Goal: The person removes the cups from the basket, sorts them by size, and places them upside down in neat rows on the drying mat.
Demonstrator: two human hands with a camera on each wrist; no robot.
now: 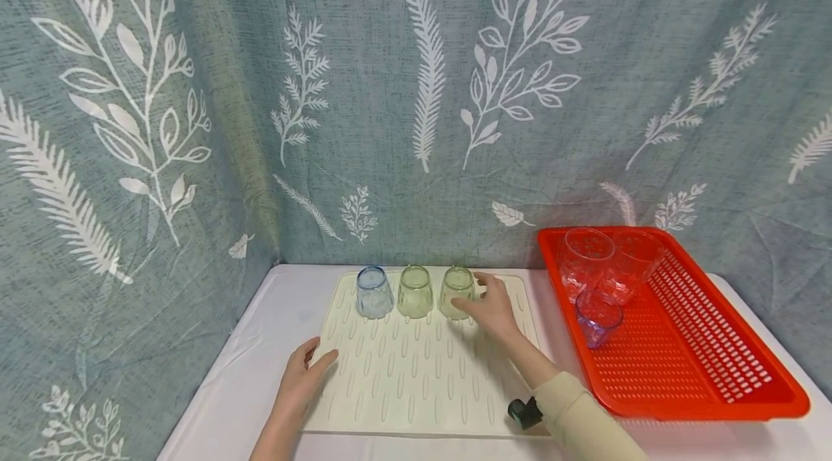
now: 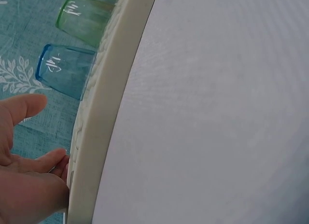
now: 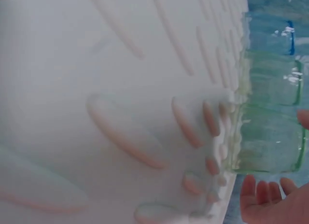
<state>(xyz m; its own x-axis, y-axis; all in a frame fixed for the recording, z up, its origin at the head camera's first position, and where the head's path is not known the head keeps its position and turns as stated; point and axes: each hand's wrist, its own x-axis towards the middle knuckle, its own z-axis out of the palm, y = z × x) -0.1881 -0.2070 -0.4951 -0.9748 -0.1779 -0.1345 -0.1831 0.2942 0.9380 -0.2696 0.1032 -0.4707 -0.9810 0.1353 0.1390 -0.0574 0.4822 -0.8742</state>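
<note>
Three small tumblers stand in a row along the far edge of a cream ridged mat point(image 1: 403, 389), narrower ends up: a blue glass point(image 1: 374, 296), a green glass point(image 1: 414, 295) and another green glass point(image 1: 455, 293) at the right. My right hand point(image 1: 492, 308) is at that right-hand green glass, thumb and fingers spread on either side of it. In the right wrist view, the fingers point(image 3: 263, 192) lie beside its wall with a small gap. My left hand point(image 1: 300, 380) is at the mat's left edge, holding nothing; whether it touches the mat I cannot tell.
A red plastic basket point(image 1: 705, 367) stands right of the mat. In it are two tall clear glasses, one at the left point(image 1: 585, 266) and one at the right point(image 1: 632, 266), plus a small purple-blue glass point(image 1: 598, 318). A patterned curtain point(image 1: 364, 100) hangs behind the white table point(image 1: 253, 345).
</note>
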